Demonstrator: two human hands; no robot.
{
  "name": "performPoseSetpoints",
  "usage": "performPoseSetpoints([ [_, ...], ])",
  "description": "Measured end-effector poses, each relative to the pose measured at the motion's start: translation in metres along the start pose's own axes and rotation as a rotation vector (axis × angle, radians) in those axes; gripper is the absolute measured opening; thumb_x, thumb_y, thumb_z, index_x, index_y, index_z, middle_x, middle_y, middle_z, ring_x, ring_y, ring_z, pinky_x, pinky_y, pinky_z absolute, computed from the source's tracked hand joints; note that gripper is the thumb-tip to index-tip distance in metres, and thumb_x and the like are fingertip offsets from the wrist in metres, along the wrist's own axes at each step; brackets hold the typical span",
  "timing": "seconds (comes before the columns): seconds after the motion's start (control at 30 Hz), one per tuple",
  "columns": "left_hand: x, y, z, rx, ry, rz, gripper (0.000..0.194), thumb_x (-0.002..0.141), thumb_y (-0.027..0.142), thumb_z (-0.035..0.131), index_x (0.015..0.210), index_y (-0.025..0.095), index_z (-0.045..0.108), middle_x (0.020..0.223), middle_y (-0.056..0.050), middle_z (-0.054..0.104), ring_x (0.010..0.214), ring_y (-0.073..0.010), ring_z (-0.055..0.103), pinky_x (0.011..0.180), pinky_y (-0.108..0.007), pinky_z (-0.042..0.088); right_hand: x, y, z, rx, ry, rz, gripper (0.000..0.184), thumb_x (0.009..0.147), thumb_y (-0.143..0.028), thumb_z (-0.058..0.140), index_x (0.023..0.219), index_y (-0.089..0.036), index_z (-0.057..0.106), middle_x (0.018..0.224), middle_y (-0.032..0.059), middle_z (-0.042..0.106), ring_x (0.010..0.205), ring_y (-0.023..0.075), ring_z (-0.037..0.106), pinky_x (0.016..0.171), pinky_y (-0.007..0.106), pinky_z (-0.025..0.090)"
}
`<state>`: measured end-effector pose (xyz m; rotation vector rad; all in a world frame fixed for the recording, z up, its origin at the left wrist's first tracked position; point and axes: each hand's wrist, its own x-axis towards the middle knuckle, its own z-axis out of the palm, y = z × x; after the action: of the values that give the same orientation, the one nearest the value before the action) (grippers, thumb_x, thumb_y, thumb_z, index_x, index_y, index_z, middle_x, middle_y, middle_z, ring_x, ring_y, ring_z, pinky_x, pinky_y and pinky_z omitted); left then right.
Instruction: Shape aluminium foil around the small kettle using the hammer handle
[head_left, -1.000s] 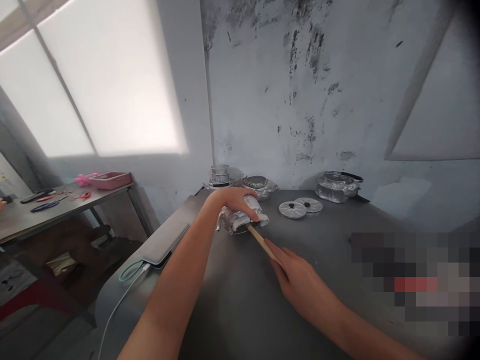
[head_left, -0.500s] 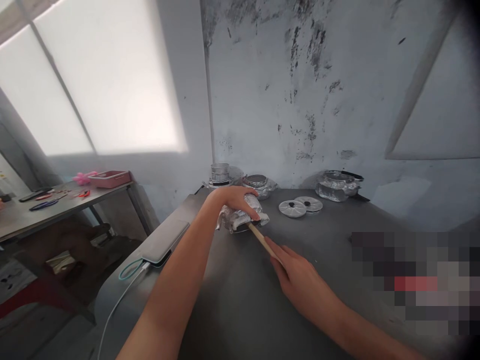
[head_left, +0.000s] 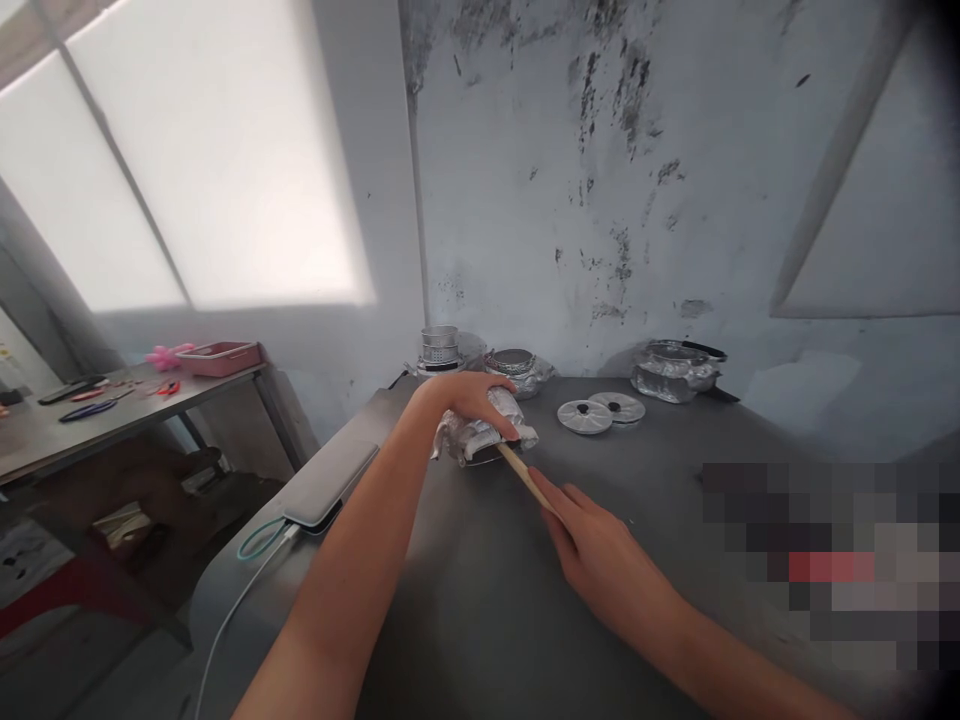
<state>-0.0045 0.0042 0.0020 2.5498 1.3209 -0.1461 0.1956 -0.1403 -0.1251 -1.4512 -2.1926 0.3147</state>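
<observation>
My left hand (head_left: pixel 474 396) is closed over a foil-covered vessel (head_left: pixel 507 406), which lies tilted with its opening towards me. The thumb presses at the rim, and crumpled foil sticks out on both sides. In my right hand (head_left: pixel 592 545) is a pale wooden stick (head_left: pixel 519 468), held with the fingers wrapped round it. Its far end goes in at the vessel's dark opening, where the tip is hidden. Just beyond my left hand stands another foil-wrapped pot (head_left: pixel 517 372).
On the dark table (head_left: pixel 480 620) lie two round lids (head_left: pixel 585 417) with black knobs. Behind them stands a foil-wrapped pan (head_left: pixel 675 372). At back left is a perforated metal container (head_left: pixel 440 346). A grey case (head_left: pixel 322 480) with a cable lies left. A side table holds a pink basket (head_left: pixel 220 360).
</observation>
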Motion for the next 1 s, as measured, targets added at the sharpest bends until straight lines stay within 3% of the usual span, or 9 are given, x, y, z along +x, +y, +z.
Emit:
performPoseSetpoints([
  [0.23,-0.0016,0.003,-0.0003,0.009,0.003,-0.015,0.091,0.061,0.071,0.063,0.141,0.042,0.029,0.15,0.003,0.027,0.125,-0.0374,0.038,0.092,-0.044,0.044,0.0003,0.0014,0.003,-0.001,-0.071,0.008,0.048,0.095,-0.023,0.03,0.142,-0.026,0.037,0.097,0.0076,0.06,0.085,0.0208,0.062,0.077,0.034,0.045],
  [0.47,-0.0012,0.0007,-0.0003,0.008,0.007,-0.005,0.091,0.061,0.073,0.062,0.141,0.043,0.029,0.15,0.002,0.027,0.125,-0.0366,0.039,0.09,-0.043,0.045,0.001,-0.0002,-0.0011,0.05,0.004,-0.008,0.047,0.096,-0.025,0.028,0.143,-0.028,0.034,0.096,0.0063,0.06,0.082,0.0195,0.062,0.077,0.034,0.045],
  [0.7,-0.0006,0.001,0.0,0.0,0.008,-0.018,0.091,0.06,0.072,0.063,0.14,0.043,0.03,0.15,0.002,0.028,0.124,-0.0363,0.04,0.091,-0.043,0.044,-0.0033,-0.0001,0.003,0.049,-0.06,-0.041,0.049,0.094,-0.02,0.032,0.142,-0.03,0.036,0.099,0.0072,0.061,0.091,0.0211,0.062,0.082,0.034,0.045],
  [1.0,-0.0004,-0.0003,0.0002,0.005,0.007,-0.004,0.091,0.061,0.073,0.062,0.14,0.043,0.03,0.15,0.002,0.027,0.124,-0.0369,0.04,0.088,-0.044,0.046,-0.0023,0.0004,0.0018,0.039,-0.004,-0.012,0.049,0.095,-0.024,0.029,0.144,-0.027,0.033,0.1,0.0081,0.06,0.088,0.0213,0.062,0.08,0.036,0.046],
])
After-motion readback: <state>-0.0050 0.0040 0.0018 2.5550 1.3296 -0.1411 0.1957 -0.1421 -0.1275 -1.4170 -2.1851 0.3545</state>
